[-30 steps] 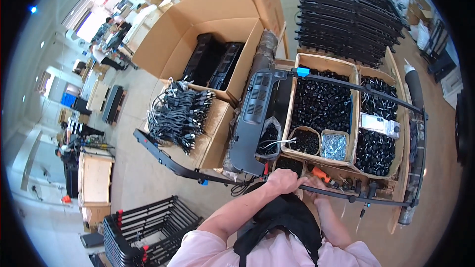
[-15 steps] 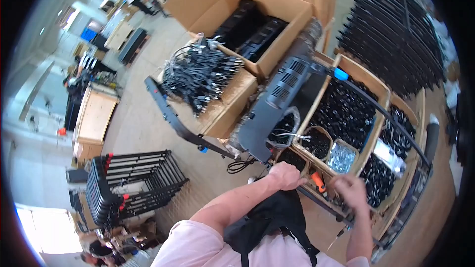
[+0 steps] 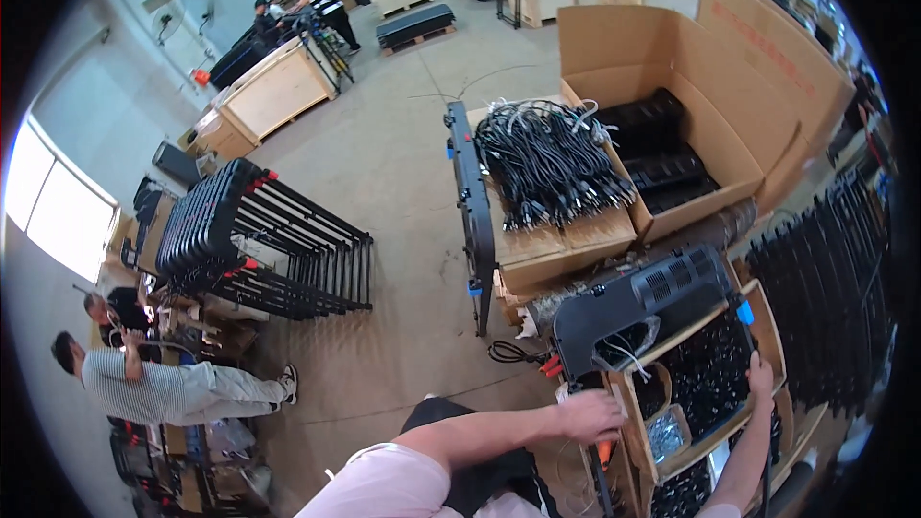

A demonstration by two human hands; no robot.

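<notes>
A dark grey plastic housing [image 3: 638, 302] with vent slots lies at an angle beside the parts bins, joined to a long black frame. My right hand [image 3: 761, 379] is closed round the black bar on the frame's right side, below a blue clip [image 3: 745, 313]. Over the frame's left side, my left hand [image 3: 590, 415] is closed with its fingers curled down; what they hold is hidden. An orange-handled tool [image 3: 604, 452] shows just below it. Under the frame, a wooden bin [image 3: 634, 417] contains black small parts [image 3: 705, 362] and a small tray of silvery hardware [image 3: 664, 434].
Black cables [image 3: 552, 158] are heaped on a carton beside an open cardboard box [image 3: 715, 115] of black parts. A dark upright post [image 3: 470, 221] leans there. Stacked black frames stand left [image 3: 259, 240] and right [image 3: 825, 288]. A person [image 3: 163, 384] is at far left; red-handled pliers [image 3: 551, 364] lie nearby.
My view has swung left. My right hand, blurred above the bins before, now grips the frame's bar farther up. My left hand has moved down beside the orange-handled tool.
</notes>
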